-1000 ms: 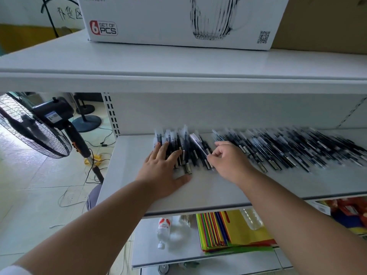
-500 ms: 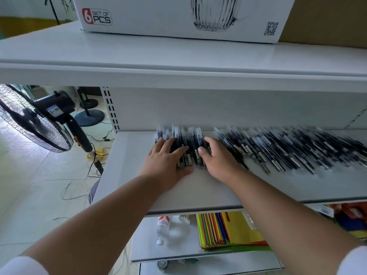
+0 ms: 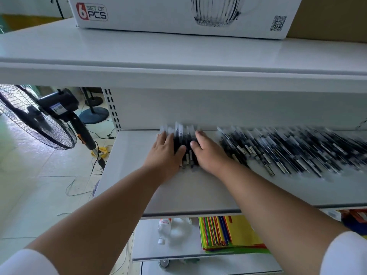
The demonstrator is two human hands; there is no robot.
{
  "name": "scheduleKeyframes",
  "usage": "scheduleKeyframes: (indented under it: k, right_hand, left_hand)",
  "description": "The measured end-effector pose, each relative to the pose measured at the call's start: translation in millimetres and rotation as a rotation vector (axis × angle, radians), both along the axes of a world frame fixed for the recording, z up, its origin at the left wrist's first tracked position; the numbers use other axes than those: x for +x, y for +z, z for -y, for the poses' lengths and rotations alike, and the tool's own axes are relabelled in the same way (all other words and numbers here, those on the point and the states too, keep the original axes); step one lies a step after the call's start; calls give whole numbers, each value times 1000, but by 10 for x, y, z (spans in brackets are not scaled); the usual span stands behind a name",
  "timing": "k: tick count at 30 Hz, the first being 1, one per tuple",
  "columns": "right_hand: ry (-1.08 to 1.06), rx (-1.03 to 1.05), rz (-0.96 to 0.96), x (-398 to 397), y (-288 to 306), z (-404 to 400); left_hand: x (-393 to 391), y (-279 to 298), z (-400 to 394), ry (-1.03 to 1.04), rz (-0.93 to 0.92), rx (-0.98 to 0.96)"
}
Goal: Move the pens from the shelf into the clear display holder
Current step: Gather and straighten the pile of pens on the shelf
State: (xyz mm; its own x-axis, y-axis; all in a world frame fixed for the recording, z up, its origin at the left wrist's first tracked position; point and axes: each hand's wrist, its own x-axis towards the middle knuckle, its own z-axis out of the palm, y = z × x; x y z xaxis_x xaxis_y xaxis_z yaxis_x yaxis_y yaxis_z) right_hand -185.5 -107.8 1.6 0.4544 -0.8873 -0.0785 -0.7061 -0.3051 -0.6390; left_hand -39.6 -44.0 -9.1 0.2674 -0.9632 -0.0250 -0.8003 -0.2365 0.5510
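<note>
A small bundle of black-and-clear pens lies on the white shelf, near its back wall. My left hand presses against the bundle's left side with fingers stretched forward. My right hand presses against its right side, thumb on top of the pens. The bundle is squeezed between both hands. A long blurred row of several more pens covers the shelf to the right, apart from the bundle. No clear display holder is in view.
A white box marked "6 set of pcs" sits on the upper shelf. A black standing fan is at the left over the tiled floor. The lower shelf holds a small bottle and coloured paper.
Both hands have closed in on each other, pushing the left group of pens into a tighter bundle. The gap between this bundle and the long row has widened.
</note>
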Motion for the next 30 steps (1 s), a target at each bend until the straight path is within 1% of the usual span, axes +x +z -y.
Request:
scheduleKeyframes:
  k: [3, 7, 9, 14, 20, 24, 30]
  right_hand:
    - [7, -6, 8, 6, -11, 11]
    - [-61, -3, 93, 6, 18, 7]
    - [-74, -37, 120, 0, 51, -30]
    - [-50, -206, 143, -107, 235, -180]
    - [-122, -476, 163, -394, 470, -317]
    - [-154, -556, 105, -684, 546, -304]
    - [-189, -570, -19, -1203, 599, -150]
  left_hand:
    - [9, 11, -9, 15, -13, -7]
    - [13, 24, -39, 29, -30, -21]
    - [29, 39, -81, 30, -39, -39]
    - [30, 91, -230, -33, 50, -87]
    - [-183, 193, -306, -157, 178, -178]
    - [-545, 235, -240, -246, 185, -237]
    - [-984, 241, -50, -309, 178, -215]
